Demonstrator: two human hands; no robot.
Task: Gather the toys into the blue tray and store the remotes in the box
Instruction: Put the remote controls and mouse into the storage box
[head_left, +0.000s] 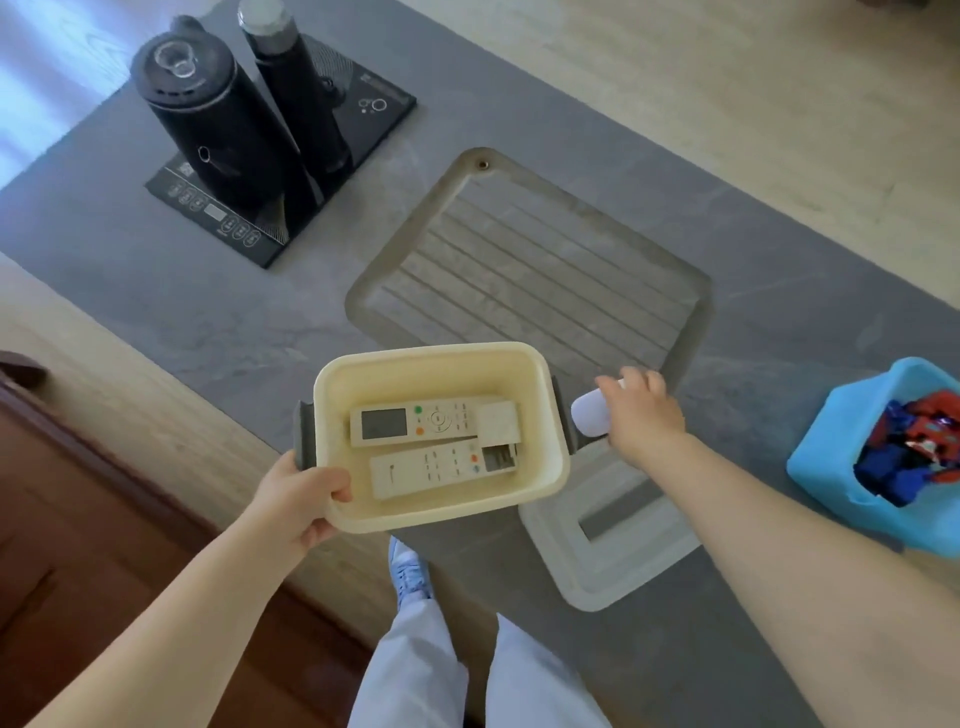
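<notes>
I see grey stone tabletop (208, 322) | cream plastic box (540, 467) overhanging its edge, two remotes inside, left hand (306, 499) gripping one corner: may tip | right hand (641, 410) curled on small white remote (589, 415) beside box: may slip

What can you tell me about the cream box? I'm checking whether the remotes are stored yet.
The cream box is a rounded rectangular tub that looks like plastic, lid off, with grey clip handles on its two short ends. It sits open-side up at the grey tabletop's near edge. The left hand grips its near-left corner, thumb over the rim. Two white remotes lie flat and side by side inside. The right hand holds a small white object just beyond its right handle.
</notes>
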